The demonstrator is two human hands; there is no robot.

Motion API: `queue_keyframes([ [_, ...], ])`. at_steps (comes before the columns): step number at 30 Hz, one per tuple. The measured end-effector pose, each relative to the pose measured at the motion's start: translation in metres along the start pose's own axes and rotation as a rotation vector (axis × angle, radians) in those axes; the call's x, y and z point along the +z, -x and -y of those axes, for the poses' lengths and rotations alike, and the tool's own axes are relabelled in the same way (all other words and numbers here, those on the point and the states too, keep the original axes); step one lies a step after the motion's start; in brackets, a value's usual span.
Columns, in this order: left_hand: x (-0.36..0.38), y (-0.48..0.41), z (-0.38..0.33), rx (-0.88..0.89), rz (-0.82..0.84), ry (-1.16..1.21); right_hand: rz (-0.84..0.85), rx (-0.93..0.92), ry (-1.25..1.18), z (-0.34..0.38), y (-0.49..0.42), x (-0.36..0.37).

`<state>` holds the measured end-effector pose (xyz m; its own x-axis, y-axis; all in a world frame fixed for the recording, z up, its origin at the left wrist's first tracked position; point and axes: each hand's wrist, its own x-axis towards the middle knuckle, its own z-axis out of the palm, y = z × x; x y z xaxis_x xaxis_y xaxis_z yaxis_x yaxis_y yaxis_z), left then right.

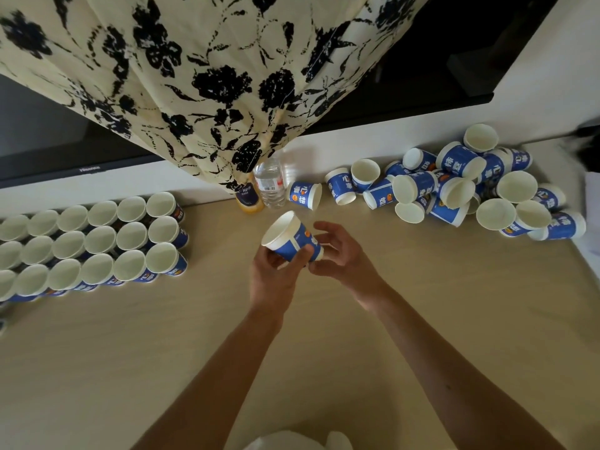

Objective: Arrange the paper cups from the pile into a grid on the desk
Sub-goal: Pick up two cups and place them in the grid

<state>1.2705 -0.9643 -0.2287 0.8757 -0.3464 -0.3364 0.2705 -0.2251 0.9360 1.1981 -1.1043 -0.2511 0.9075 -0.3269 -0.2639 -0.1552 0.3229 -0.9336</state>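
I see L hand [276, 277] clasping tilted blue paper cup [287, 237], R hand [341, 254] slack w/ fingertips at its base, cup grid [97, 241] far L on desk [162, 352], pile [454, 190] far R

a pale wood-grain desk [324, 352] carries everything. on its left side paper cups stand upright, mouths up, in a tight grid [97, 241] of three rows, rims nearly touching, running out to the left edge of the view. at the far right lies a loose pile [454, 186] of blue-and-white cups, tipped on their sides and heaped over one another. between them, at the back edge, a clear water bottle [271, 185] stands just beside an orange bottle [248, 199], with a single cup [303, 194] lying on its side next to them.
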Motion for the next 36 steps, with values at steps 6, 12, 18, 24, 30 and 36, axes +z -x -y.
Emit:
queue_keyframes([
  [6, -0.033, 0.002, 0.003, 0.022, -0.134, 0.014, -0.346, -0.069, 0.647, -0.009, -0.092, -0.023],
  [12, -0.053, 0.016, 0.014, 0.010, -0.175, 0.013, -0.361, -0.176, 1.429, -0.030, -0.181, -0.031],
  [18, -0.076, 0.022, 0.026, 0.021, -0.217, -0.050, -0.289, -0.179, 1.671, -0.055, -0.208, -0.028],
  [24, -0.088, 0.028, 0.026, 0.036, -0.223, -0.056, -0.356, -0.156, 1.631, -0.061, -0.204, -0.028],
  [30, -0.100, 0.040, 0.028, 0.025, -0.235, -0.049, -0.400, -0.145, 1.202, -0.062, -0.150, -0.017],
  [36, -0.110, 0.053, 0.037, 0.011, -0.231, -0.055, -0.445, -0.139, 0.809, -0.065, -0.076, 0.015],
])
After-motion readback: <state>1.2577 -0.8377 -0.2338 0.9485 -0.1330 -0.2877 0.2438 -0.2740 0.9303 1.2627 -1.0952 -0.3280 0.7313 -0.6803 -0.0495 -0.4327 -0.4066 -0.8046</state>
